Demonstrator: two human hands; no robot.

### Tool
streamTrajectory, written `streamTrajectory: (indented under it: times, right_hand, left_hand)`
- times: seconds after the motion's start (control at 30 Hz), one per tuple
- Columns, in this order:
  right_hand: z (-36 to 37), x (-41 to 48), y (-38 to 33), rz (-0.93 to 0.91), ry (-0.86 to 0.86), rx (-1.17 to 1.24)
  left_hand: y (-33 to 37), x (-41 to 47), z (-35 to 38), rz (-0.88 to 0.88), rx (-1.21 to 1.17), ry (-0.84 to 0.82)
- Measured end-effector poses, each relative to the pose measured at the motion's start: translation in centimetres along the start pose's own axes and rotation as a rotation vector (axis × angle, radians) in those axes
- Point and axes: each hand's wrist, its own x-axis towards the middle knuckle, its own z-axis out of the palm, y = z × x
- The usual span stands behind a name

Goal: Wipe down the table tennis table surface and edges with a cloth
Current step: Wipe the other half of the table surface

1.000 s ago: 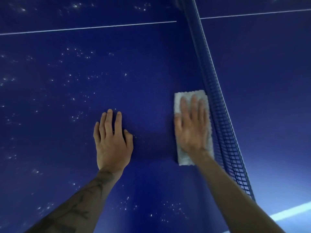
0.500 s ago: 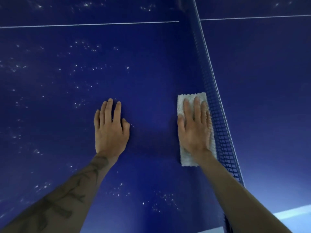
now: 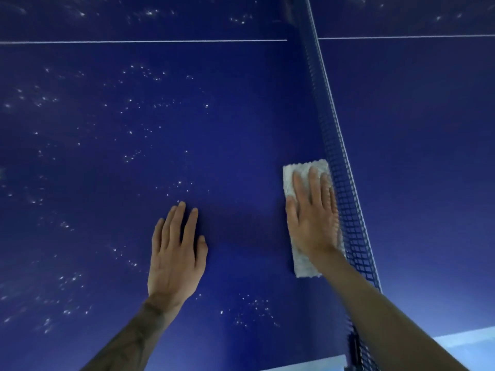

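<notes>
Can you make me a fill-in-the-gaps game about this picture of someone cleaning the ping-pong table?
1. The cloth under the right hand is ____ in colour.
2. The left hand lies flat on the table and holds ____.
3. The net stands just to the ____ of the cloth.
4. The table is dark ____.
Missing words: white; nothing; right; blue.

**Table tennis playing area**

The frame is filled by a dark blue table top [image 3: 107,236], crossed near the top by a thin white line [image 3: 134,42]. A mesh net [image 3: 345,199] is stretched down the right half.
</notes>
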Motion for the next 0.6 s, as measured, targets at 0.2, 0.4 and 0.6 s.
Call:
streamTrajectory:
  times: [0.2, 0.4, 0.6]
  right_hand:
    - [3.4, -0.5, -9.7, -0.214, 0.037, -0.032]
    - [2.7, -4.8, -3.1, -0.282, 0.014, -0.09]
    - [0.5, -1.2, -0.8, 0.045, 0.039, -0.001]
  left_hand:
    - [-0.3, 0.0, 0.5, 0.017, -0.022, 0.015]
    - [-0.1, 0.1, 0.1, 0.001, -0.045, 0.014]
    - [0.2, 0.0, -0.1, -0.006, -0.059, 0.025]
